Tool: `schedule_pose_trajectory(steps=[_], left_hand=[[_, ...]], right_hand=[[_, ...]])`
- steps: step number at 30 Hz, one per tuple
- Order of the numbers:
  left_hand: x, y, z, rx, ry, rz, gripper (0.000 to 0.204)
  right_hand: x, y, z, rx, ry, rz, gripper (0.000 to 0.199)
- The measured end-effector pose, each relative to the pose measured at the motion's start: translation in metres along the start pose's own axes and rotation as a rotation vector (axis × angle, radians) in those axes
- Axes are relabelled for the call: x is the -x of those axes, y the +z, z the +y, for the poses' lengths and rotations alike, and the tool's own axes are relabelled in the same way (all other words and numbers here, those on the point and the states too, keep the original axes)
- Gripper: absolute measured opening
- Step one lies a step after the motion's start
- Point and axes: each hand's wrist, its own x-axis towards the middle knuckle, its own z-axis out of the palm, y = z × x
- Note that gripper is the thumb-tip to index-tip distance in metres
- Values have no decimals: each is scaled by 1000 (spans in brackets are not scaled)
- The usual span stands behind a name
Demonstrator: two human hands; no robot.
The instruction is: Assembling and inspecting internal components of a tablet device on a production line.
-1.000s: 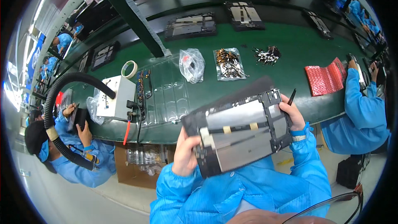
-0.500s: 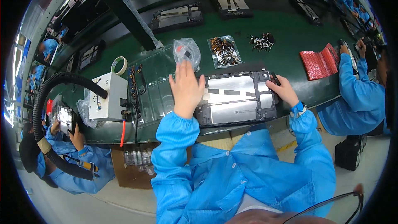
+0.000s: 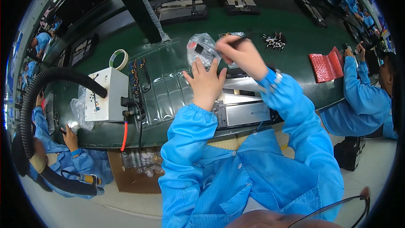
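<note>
Left hand (image 3: 206, 81), fingers wide, has the clear bag (image 3: 204, 42) at its fingertips; right hand (image 3: 244, 57), pinching a dark tool (image 3: 241, 39), left the device (image 3: 247, 115). Device work seems paused.

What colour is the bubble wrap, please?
The bubble wrap is red, best seen in the head view.

No legible text is showing. The silver panel (image 3: 247, 117) of the opened device (image 3: 222, 115) is carrying tiny print, too fine for reading; the white box (image 3: 115, 98) is bearing small dark marks, equally undecipherable.
</note>
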Motion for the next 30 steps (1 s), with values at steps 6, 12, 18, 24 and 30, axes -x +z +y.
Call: schedule_pose_trajectory(steps=[6,12,18,24,30], left_hand=[[-3,3,2,7,-29,-5,45],[-2,-1,2,7,-9,16,47],[-2,-3,3,15,-4,32,47],[-3,-3,2,13,-6,46,46],[-4,-7,3,13,-28,10,42]], right_hand=[[-54,19,78,137,-137,24,22],[-48,16,81,291,-56,134,22],[-48,18,84,312,-101,84,21],[-51,19,81,299,-66,71,20],[-53,13,78,157,-101,157,18]])
